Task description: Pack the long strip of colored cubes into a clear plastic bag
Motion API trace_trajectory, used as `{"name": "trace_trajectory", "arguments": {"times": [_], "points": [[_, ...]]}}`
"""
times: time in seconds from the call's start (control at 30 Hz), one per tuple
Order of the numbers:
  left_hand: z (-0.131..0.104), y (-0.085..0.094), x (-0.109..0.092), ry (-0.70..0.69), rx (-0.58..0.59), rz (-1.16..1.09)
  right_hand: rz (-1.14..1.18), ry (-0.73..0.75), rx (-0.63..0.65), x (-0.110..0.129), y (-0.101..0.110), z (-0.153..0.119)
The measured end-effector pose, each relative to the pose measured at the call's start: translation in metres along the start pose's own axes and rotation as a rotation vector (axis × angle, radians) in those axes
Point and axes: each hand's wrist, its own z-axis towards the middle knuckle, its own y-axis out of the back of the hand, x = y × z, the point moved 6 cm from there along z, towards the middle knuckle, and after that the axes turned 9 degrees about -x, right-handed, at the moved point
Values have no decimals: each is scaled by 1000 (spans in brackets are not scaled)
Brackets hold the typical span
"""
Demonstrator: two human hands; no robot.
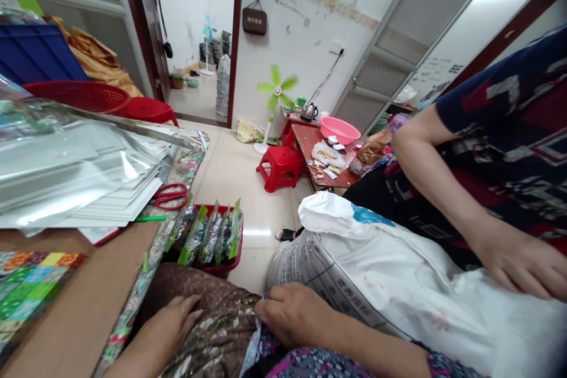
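Two hands of the person wearing the camera show at the bottom of the view. The left hand lies flat and open, fingers loosely spread, on the lap's brown patterned fabric, holding nothing. The right hand rests just beside it with fingers curled down, pinching the edge of a small patterned cloth piece at the near rim of a large white woven plastic sack printed with black text. That sack lies across the lap and spreads to the right. A co-worker's hand presses palm-down on the sack's far right side, the bare forearm reaching from a dark patterned sleeve.

To the left, a brown tabletop carries a stack of shiny silver foil sheets, with red-handled scissors just beside the stack. Near the table edge, a red plastic tray of green-edged packets sits on the floor. Farther off stands a red plastic stool.
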Motion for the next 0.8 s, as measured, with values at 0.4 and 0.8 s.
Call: {"name": "trace_trajectory", "arguments": {"times": [0.4,0.8], "points": [[-1,0,-1,2,10,-28,-46,41,-14,3,2,-1],[-3,0,-2,6,2,-43,-74,104,-152,2,-4,1]]}}
